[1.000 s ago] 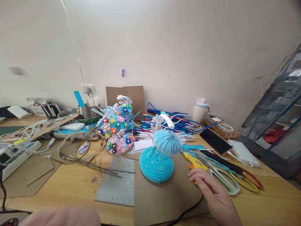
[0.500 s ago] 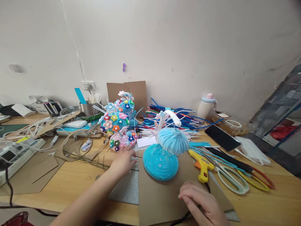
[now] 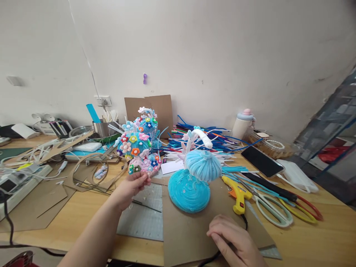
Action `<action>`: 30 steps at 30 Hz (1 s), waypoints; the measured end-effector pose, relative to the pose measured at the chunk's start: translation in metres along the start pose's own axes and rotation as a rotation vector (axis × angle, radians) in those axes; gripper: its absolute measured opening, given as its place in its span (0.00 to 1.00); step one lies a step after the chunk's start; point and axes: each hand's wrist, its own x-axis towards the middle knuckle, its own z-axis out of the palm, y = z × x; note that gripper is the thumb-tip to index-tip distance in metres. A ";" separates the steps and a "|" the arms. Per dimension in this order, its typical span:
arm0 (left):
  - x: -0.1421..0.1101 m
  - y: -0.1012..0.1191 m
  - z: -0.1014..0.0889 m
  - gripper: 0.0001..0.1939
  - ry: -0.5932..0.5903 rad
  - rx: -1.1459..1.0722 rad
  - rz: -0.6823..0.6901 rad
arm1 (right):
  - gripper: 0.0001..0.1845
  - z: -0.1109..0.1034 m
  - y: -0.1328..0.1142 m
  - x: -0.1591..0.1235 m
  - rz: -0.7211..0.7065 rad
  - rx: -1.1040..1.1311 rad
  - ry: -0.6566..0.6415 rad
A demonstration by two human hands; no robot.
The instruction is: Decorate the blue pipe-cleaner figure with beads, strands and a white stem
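Instructor: Your work lies on the pale wooden desk (image 3: pixel 308 237). What stands there?

Checker: At your left is the tall, tiered ornament of fuzzy stems, covered in multicoloured flowers (image 3: pixel 133 144). Beside it, on the flat brown cardboard sheet (image 3: pixel 186 237), stands the turquoise lamp-shaped ornament (image 3: pixel 189 193): round coiled base, pleated pale-blue shade, white curved arm. It is upright; its base is plain beside the crowded blooms.

Instructor: State your hands.

Checker: Your right hand (image 3: pixel 233 237) is narrow, fingers loosely curled over the cardboard, with nothing visible in it. Your left hand (image 3: pixel 130 189) is pinched narrow at the flowered ornament's lower edge. Whether it touches the ornament or grips something small, you cannot tell from this view.

Instructor: Your present step?

Checker: Judged from your pinch, fine handling at that lower edge. Any move there calls for light fingertip pressure, since the flowers look soft and easily bent. Note also the yellow glue gun (image 3: pixel 237 193), lying untouched beyond your right hand, and the small white card (image 3: pixel 171 167) behind the turquoise base.
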 end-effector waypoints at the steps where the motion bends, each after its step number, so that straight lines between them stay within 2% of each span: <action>1: -0.001 0.000 -0.002 0.19 0.009 -0.062 -0.023 | 0.10 0.001 0.000 0.000 0.000 0.002 -0.003; 8: -0.002 -0.009 -0.007 0.14 0.055 -0.298 -0.112 | 0.10 0.012 0.003 -0.001 0.005 -0.001 -0.103; 12: -0.003 -0.011 -0.007 0.15 0.101 -0.326 -0.070 | 0.09 0.018 -0.008 0.012 0.059 -0.008 -0.228; 15: -0.002 -0.016 -0.012 0.20 0.198 -0.301 0.010 | 0.08 0.028 -0.023 0.036 0.155 0.008 -0.327; 18: 0.001 -0.024 -0.017 0.21 0.352 -0.213 0.139 | 0.13 0.052 -0.034 0.066 0.128 -0.001 -0.429; 21: 0.004 -0.034 -0.020 0.18 0.445 -0.061 0.237 | 0.18 0.086 -0.036 0.093 0.019 -0.233 -0.547; 23: 0.006 -0.042 -0.021 0.14 0.432 0.060 0.256 | 0.16 0.109 -0.034 0.105 -0.043 -0.359 -0.615; 26: 0.006 -0.052 -0.022 0.09 0.373 0.237 0.254 | 0.15 0.134 -0.031 0.112 -0.044 -0.383 -0.631; 30: 0.005 -0.060 -0.024 0.06 0.305 0.378 0.273 | 0.14 0.145 -0.024 0.108 -0.001 -0.301 -0.605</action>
